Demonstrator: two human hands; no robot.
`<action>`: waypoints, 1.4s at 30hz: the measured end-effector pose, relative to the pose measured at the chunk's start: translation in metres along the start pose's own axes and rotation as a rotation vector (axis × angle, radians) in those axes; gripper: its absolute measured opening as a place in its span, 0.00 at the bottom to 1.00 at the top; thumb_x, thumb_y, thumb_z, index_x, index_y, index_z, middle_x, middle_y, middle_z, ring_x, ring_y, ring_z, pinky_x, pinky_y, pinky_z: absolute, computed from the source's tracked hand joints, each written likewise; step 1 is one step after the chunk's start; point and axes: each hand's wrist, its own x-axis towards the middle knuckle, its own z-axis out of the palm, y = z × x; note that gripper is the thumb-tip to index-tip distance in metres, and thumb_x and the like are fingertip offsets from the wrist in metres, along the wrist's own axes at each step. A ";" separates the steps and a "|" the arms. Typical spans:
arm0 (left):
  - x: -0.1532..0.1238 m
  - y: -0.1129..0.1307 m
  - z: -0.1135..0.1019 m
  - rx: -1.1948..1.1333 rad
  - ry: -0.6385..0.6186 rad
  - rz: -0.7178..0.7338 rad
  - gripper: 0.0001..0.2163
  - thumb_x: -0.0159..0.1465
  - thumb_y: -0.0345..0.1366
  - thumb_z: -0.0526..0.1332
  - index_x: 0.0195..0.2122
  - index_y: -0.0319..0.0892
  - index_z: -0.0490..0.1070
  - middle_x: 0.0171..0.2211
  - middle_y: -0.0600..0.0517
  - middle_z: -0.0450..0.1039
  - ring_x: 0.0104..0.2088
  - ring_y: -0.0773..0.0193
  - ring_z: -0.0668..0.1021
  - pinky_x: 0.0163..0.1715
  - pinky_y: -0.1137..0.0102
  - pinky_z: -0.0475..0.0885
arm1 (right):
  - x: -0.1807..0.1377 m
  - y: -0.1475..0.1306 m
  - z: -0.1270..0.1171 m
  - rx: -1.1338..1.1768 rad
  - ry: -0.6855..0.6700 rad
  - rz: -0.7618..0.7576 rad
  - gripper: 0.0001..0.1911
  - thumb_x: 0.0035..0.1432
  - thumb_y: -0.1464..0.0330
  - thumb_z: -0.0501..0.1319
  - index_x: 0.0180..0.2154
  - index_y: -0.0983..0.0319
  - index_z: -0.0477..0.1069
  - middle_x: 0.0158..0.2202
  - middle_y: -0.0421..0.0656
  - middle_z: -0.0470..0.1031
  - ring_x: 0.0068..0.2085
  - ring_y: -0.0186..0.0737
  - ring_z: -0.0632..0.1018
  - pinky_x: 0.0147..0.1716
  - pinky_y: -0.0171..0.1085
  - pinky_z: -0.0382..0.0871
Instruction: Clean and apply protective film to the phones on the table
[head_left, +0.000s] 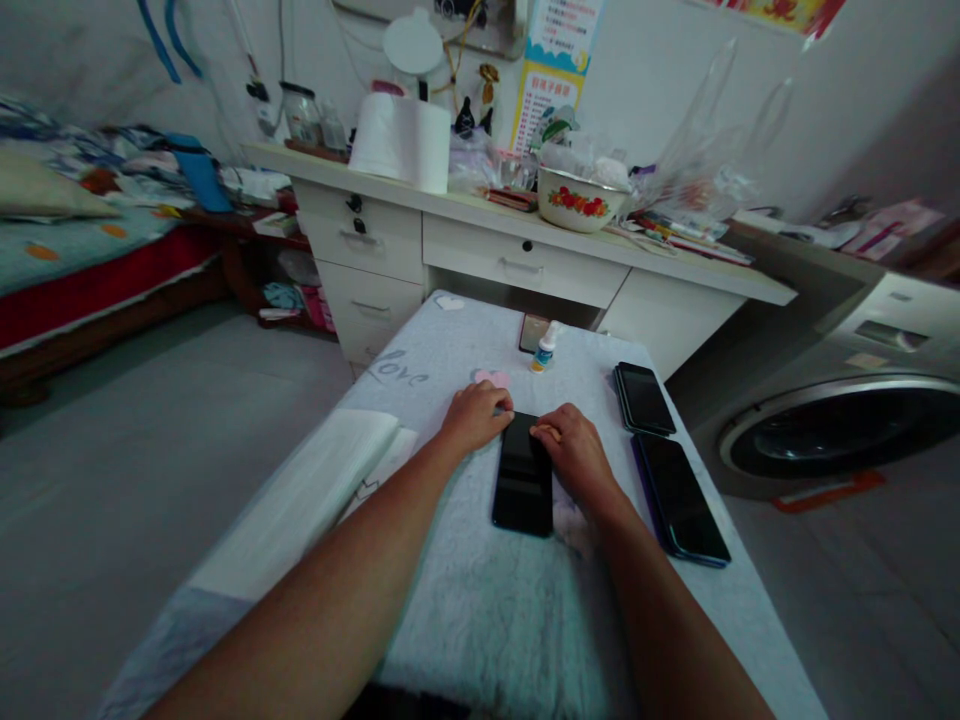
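A black smartphone lies flat on the cloth-covered table, its dark screen facing up. At its upper left corner, my left hand has the fingertips closed against the edge. Over the upper right edge, my right hand is curled, thumb and fingers pressed together; whatever they may pinch is hidden or too small to make out. A small white spray bottle with a blue and orange label stands beyond the phone. Behind it lies another phone.
Dark phones and a larger stack of devices lie along the table's right side. Folded white cloth or paper covers the left edge. A white desk stands behind, a washing machine to the right.
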 end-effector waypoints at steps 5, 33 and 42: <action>-0.001 0.001 -0.001 0.006 -0.005 -0.004 0.08 0.60 0.39 0.58 0.36 0.46 0.75 0.40 0.50 0.72 0.44 0.59 0.73 0.46 0.64 0.66 | 0.006 0.007 0.006 -0.060 0.109 0.082 0.09 0.60 0.69 0.57 0.33 0.62 0.76 0.33 0.43 0.69 0.35 0.38 0.72 0.38 0.35 0.62; 0.000 0.001 0.000 0.003 0.000 -0.008 0.08 0.59 0.40 0.59 0.36 0.46 0.75 0.40 0.50 0.72 0.44 0.59 0.73 0.46 0.64 0.66 | -0.005 -0.015 -0.005 0.083 -0.158 -0.097 0.06 0.58 0.72 0.60 0.32 0.61 0.76 0.32 0.41 0.70 0.34 0.34 0.72 0.36 0.32 0.61; -0.001 0.002 -0.001 0.003 -0.001 -0.001 0.08 0.60 0.40 0.58 0.37 0.46 0.75 0.40 0.50 0.72 0.44 0.58 0.73 0.46 0.64 0.66 | 0.007 0.004 0.008 -0.088 0.070 0.083 0.09 0.60 0.69 0.57 0.34 0.62 0.77 0.34 0.44 0.70 0.35 0.37 0.72 0.37 0.34 0.61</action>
